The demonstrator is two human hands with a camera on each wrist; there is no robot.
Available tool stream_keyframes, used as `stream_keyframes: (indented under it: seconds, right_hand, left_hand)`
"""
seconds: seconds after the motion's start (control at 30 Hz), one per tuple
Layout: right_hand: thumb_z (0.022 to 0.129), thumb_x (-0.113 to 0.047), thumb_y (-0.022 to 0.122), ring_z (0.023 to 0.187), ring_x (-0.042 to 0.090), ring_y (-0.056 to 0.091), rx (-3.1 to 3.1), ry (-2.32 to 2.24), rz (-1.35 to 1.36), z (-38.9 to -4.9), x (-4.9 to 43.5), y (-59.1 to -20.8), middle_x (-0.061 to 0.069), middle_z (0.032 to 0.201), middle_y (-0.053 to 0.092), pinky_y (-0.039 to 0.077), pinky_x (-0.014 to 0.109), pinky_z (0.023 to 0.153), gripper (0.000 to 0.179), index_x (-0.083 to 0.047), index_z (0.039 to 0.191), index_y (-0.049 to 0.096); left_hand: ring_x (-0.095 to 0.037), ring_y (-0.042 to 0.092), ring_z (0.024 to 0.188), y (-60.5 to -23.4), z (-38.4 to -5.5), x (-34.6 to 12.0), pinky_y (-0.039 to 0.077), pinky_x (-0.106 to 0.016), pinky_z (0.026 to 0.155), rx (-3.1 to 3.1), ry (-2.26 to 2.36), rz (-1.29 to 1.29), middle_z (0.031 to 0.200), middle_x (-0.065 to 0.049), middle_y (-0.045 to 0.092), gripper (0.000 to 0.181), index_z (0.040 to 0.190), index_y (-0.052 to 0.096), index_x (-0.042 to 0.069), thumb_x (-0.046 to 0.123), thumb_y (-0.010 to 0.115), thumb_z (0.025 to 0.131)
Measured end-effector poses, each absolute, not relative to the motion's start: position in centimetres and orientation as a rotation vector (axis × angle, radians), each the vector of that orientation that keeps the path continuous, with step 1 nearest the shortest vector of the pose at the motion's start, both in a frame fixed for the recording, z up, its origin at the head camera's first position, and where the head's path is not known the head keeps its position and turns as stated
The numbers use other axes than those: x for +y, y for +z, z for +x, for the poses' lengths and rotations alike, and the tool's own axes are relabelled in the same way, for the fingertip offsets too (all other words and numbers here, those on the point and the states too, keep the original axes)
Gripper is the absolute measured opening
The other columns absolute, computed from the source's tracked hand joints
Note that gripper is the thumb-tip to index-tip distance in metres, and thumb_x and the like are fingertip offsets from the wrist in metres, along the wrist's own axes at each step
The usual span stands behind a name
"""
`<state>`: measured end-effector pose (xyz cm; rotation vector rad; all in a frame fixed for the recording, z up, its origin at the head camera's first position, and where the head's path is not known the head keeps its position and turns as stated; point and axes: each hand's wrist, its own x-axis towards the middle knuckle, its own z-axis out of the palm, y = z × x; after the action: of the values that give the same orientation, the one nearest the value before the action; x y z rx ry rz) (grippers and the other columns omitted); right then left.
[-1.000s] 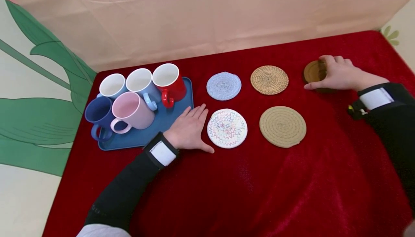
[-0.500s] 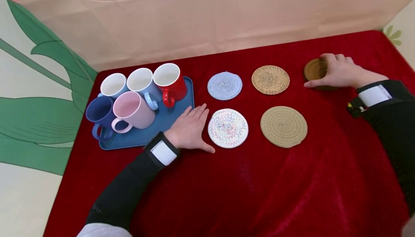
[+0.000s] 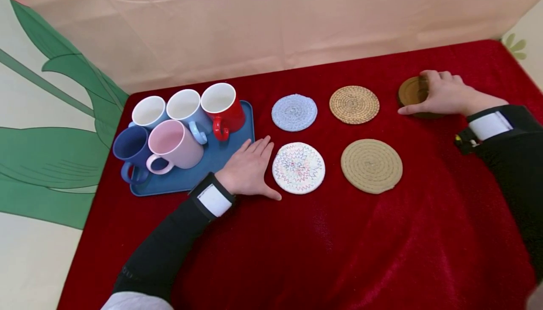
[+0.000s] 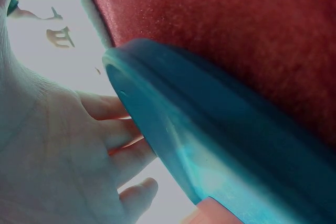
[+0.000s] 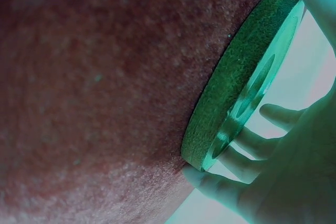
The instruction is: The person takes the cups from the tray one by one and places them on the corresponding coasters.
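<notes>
Head: brown disc [image 3: 409, 93] under right hand [image 3: 443, 94]

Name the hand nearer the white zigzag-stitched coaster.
Left. The left hand is just left of the white coaster; the right hand is well off to its right, at the brown disc.

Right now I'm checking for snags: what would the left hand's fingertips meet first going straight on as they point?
Most likely the pale-blue, round woven coaster, beyond the left hand; the hand's height is unclear, so it might pass above.

5 mugs [image 3: 185, 147], 4 coasters [image 3: 371, 166], 1 wooden disc [image 3: 410, 94], 1 tray [image 3: 217, 155]
</notes>
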<state>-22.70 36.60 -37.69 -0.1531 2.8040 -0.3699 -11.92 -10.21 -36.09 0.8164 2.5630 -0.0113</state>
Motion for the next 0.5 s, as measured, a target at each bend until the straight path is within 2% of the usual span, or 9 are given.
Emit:
stream_keyframes:
  seconds: [0.33, 0.5]
  right_hand:
    - [0.087, -0.062, 0.067, 0.136, 0.065, 0.011, 2.776, -0.381, -0.141, -22.89, 36.67, -37.91, 0.051, 0.144, 0.012, 0.012, 0.074, 0.110, 0.120, 0.022, 0.148, 0.008]
    - [0.089, -0.060, 0.067, 0.135, 0.066, 0.014, 2.791, -0.370, -0.164, -22.61, 36.87, -37.61, 0.050, 0.144, 0.015, 0.013, 0.074, 0.110, 0.117, 0.023, 0.148, 0.010]
  left_hand:
    - [-0.033, 0.022, 0.153, -36.02, -11.92, -10.18, 0.010, -0.048, 0.125, 2.559, -0.024, 0.820, 0.167, -0.016, 0.020, 0.123, 0.161, 0.021, 0.000, 0.071, 0.075, 0.075]
    - [-0.033, 0.021, 0.153, -35.92, -11.92, -10.19, 0.009, -0.048, 0.125, 2.554, -0.020, 0.818, 0.167, -0.016, 0.020, 0.122, 0.161, 0.021, 0.001, 0.070, 0.074, 0.076]
